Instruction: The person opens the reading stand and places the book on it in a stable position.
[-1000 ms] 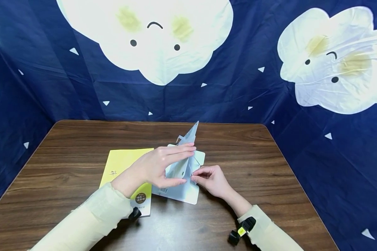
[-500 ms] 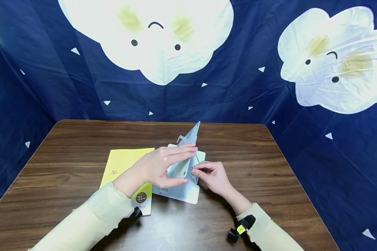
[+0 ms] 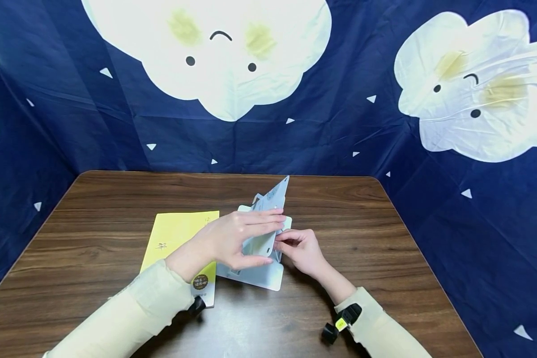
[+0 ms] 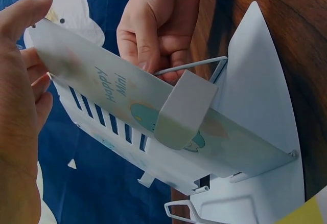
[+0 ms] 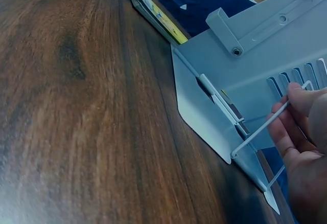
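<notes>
A pale blue metal book stand [image 3: 273, 196] stands partly unfolded on the table, its flat base plate [image 3: 261, 276] underneath. In the left wrist view, its tilted panel [image 4: 107, 75] carries the words "Happy Mini" and a folded metal tab [image 4: 186, 109]. My left hand [image 3: 232, 238] supports this panel, with long straight fingers and the thumb spread along its edge. Behind the panel, my right hand [image 3: 302, 252] pinches a thin wire support leg [image 5: 263, 128] between thumb and fingers. The wire rises from the base; its end at the slotted panel is partly hidden by my fingers.
A yellow book [image 3: 183, 228] lies left of the stand, partly beneath my left forearm, close to the base plate. The brown wooden table [image 3: 362, 238] extends to the right. A dark blue cloth [image 3: 250, 144] with cloud prints hangs behind it.
The stand's panel has tilted to the right, with my left hand moving along with it. My right hand has lifted slightly with the wire leg in its pinch.
</notes>
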Demonstrator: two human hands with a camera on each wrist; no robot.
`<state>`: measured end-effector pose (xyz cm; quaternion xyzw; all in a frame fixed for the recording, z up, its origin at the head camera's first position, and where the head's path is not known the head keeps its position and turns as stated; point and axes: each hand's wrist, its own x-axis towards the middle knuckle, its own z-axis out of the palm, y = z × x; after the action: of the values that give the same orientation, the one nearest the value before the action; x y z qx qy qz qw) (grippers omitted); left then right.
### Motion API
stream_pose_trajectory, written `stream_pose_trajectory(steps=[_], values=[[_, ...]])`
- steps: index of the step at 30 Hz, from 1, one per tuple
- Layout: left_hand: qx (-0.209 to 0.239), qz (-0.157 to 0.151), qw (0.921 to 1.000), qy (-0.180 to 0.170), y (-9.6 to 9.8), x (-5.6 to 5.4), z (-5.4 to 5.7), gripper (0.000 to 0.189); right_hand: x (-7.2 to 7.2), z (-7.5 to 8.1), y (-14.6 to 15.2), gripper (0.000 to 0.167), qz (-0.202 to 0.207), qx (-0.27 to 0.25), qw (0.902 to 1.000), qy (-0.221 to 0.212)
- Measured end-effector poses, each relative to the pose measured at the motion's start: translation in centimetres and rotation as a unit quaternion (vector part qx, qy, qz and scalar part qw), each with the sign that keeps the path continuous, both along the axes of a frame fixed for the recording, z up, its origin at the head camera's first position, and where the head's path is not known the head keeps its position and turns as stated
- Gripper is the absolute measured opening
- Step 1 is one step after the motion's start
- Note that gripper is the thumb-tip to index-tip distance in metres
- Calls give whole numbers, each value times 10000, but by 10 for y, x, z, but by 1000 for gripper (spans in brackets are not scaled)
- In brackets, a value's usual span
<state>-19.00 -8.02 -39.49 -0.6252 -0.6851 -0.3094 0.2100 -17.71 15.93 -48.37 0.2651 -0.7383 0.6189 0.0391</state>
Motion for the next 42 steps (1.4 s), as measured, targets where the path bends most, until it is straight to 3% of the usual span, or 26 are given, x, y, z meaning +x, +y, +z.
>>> stream_pose_trajectory(steps=[22, 42], values=[[70, 87, 9996, 271, 2, 5, 3, 56, -2, 0, -5, 8, -47, 117, 9997, -220], [131, -15, 9997, 207, 9, 7, -3, 54, -1, -7, -8, 25, 14, -137, 9987, -495]])
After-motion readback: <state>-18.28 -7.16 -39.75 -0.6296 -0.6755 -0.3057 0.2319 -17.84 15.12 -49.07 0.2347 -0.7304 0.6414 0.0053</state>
